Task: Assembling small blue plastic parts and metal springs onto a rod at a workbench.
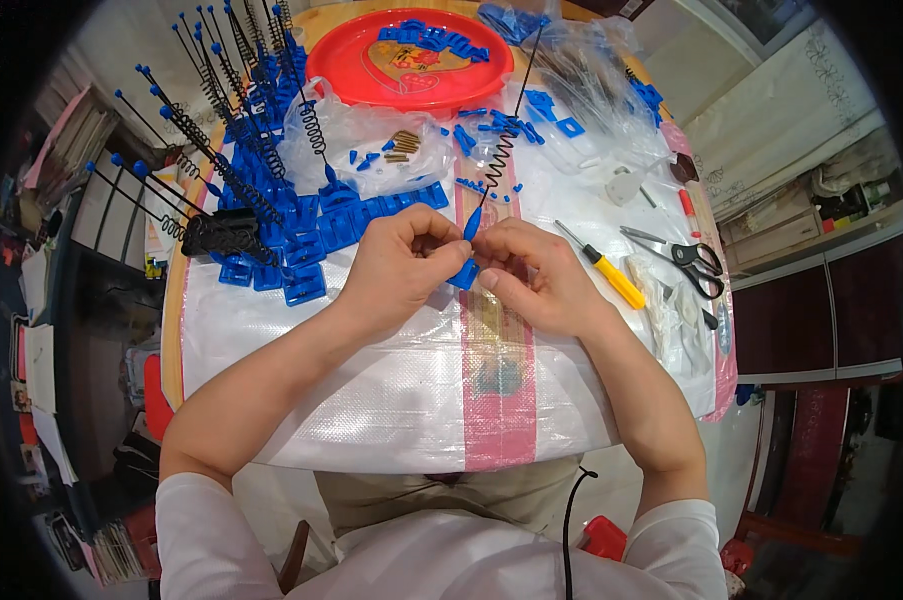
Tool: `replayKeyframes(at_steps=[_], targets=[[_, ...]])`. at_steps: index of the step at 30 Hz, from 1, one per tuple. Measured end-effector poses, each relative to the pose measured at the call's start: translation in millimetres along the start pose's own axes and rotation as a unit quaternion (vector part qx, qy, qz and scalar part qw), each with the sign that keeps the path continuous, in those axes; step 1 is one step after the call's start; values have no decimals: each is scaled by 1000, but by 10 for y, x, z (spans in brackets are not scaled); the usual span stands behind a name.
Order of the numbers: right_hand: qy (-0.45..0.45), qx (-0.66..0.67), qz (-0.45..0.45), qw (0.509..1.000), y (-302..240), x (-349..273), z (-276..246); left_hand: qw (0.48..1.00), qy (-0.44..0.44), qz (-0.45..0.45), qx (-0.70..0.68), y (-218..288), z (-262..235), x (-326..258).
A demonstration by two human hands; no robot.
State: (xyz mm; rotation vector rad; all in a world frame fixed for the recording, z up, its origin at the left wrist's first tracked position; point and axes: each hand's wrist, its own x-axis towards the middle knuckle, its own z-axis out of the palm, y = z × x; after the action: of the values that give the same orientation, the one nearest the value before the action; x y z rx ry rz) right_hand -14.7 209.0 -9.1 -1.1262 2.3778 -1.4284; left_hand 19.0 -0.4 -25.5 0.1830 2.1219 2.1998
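Note:
Close in front of me, both hands meet at an upright black coiled wire (499, 155) with a blue plastic sleeve (472, 224) and a blue base (463, 275) at its lower end. My left hand (401, 262) pinches the blue part between thumb and fingers from the left. From the right, my right hand (543, 272) closes its curled fingers on the same piece; its fingertips are partly hidden. Left of my hands stand several similar blue pieces (256, 195) with black coiled wires and blue tips. Small brass pins (403, 145) lie on a clear plastic bag (321, 130) beyond my left hand.
At the back sits a red round tray (346, 90) with blue parts. Loose blue bits (496, 125) lie beyond my hands. To the right are a yellow-handled screwdriver (619, 282), black scissors (696, 262), a red marker (688, 212) and plastic bags (596, 95). White woven sheeting (391, 400) covers the table.

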Motion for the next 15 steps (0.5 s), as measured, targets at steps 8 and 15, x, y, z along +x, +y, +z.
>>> replayKeyframes(at_steps=[8, 15], targets=[[100, -26, 15, 995, 55, 10, 60, 994, -33, -2, -103, -63, -15, 37], [144, -15, -23, 989, 66, -11, 57, 973, -107, -44, -201, -70, -124, 69]])
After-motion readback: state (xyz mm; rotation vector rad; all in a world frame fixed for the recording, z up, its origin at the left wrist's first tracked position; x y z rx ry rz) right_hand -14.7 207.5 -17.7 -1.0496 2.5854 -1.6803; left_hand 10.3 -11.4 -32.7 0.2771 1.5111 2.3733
